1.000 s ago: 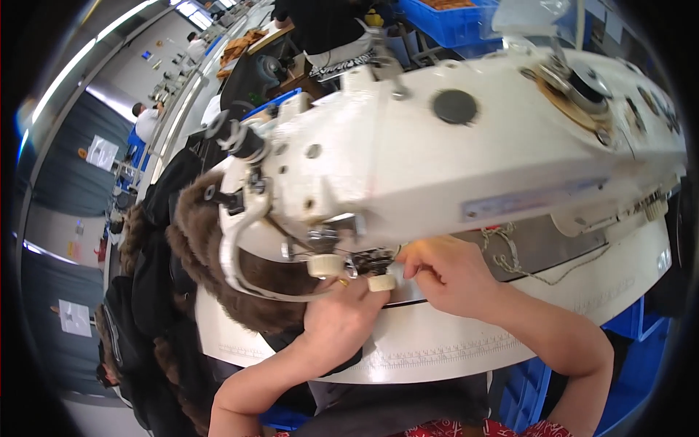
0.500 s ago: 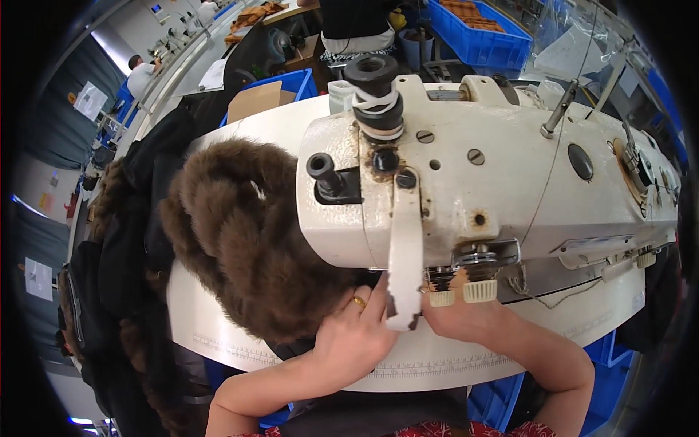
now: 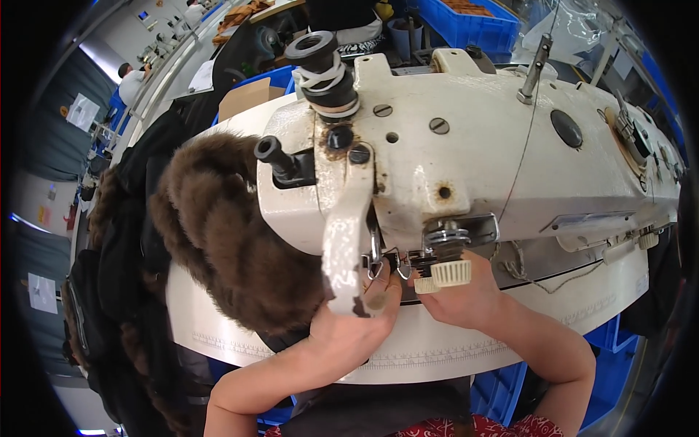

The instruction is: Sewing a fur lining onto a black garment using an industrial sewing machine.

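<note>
A large white industrial sewing machine (image 3: 473, 146) fills the middle of the view, seen from above its head end. Both my hands reach under its front. My left hand (image 3: 357, 328) sits below the white curved guard, fingers pinched near the needle area and thread guides. My right hand (image 3: 462, 298) is just right of it, under the cream ribbed knobs (image 3: 450, 273), fingers closed around something small that I cannot make out. Brown fur fabric (image 3: 226, 240) lies bunched on the white table (image 3: 437, 349) to the left of the machine, against my left hand.
Dark cloth (image 3: 124, 277) hangs off the table's left side. Blue bins (image 3: 473, 22) and a cardboard box (image 3: 244, 98) stand behind the machine. Another blue bin (image 3: 611, 364) sits low at right. A person (image 3: 131, 80) works far off at upper left.
The view has moved closer and more over the machine's head. Both hands stay at the needle area; the left one has shifted slightly right under the guard.
</note>
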A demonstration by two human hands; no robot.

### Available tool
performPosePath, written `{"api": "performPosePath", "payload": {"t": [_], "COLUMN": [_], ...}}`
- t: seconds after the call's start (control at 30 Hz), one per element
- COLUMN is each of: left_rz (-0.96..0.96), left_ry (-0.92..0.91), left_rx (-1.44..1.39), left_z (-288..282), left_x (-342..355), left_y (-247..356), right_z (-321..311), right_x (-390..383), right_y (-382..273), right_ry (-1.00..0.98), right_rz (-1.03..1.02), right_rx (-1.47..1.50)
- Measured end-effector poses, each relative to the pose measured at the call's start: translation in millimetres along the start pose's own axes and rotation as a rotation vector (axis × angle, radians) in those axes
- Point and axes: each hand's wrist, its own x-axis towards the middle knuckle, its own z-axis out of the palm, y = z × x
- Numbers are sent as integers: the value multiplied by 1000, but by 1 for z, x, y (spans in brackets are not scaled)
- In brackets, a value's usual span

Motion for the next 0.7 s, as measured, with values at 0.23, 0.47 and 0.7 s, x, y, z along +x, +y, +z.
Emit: {"api": "performPosePath", "payload": {"t": [0.23, 0.47, 0.7], "left_rz": [49, 65, 74], "left_ry": [-18, -55, 13], "left_rx": [-30, -63, -42], "left_z": [2, 3, 0], "left_x": [-2, 2, 3], "left_y": [-3, -8, -10], "right_z": [4, 14, -2], "right_x": [1, -7, -6], "right_y": [0, 9, 3], "right_ry": [-89, -201, -286], "right_rz": [-33, -30, -10], "right_rx": [-7, 32, -92]}}
